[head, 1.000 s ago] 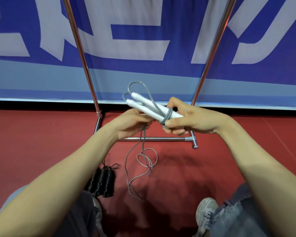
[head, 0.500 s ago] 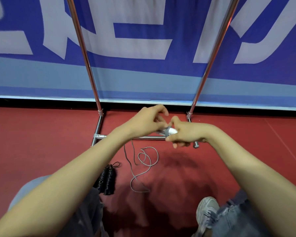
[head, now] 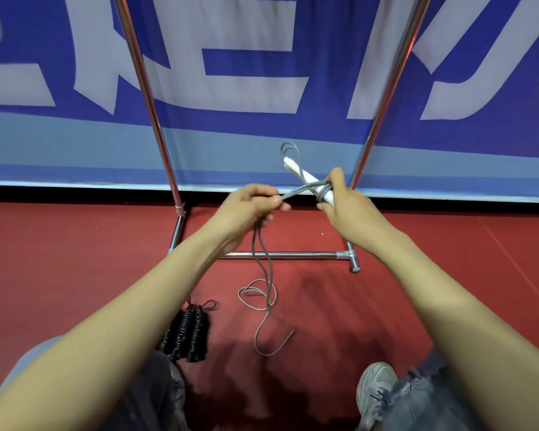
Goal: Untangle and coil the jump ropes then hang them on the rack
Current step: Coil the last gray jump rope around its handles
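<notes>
Before the rack (head: 280,254), the right hand (head: 346,209) grips the white handles (head: 304,175); the left hand (head: 246,208) pinches the grey cord (head: 262,269), slack trailing on the floor (head: 75,259). Seemingly mid-wrap; next, wind another turn round the handles, keeping tension

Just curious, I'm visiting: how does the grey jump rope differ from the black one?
Left hand and right hand hold the grey rope; the black rope lies on the floor. The grey rope trails loose loops; the black rope is bundled tight. Neither hangs on the rack.
</notes>
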